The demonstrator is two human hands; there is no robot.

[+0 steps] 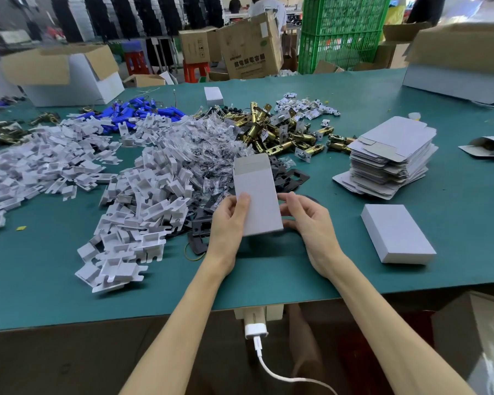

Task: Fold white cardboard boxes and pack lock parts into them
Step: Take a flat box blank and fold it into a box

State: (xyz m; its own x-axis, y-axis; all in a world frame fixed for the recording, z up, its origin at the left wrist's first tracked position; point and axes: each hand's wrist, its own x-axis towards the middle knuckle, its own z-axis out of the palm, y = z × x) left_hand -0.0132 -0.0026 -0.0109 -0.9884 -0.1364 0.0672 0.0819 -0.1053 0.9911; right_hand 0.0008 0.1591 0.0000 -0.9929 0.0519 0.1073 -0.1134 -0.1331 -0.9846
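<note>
**one box in hand, end flap open**

centre of the frame: a white cardboard box (pixel 257 195) is held above the green table (pixel 69 286). its far flap stands open with the grey inner face showing. the left hand (pixel 228 220) grips the box's left edge, thumb flat on the front face. the right hand (pixel 311 220) curls round its right edge. whether any lock part is inside cannot be told. judged progress: early. one closed box (pixel 397 235) lies at lower right. at right, a tall stack of flat blanks (pixel 394 158) remains unfolded. heaps of white inserts (pixel 143 195), brass latches (pixel 280 132) and black plates (pixel 288 175) remain unpacked.
</note>
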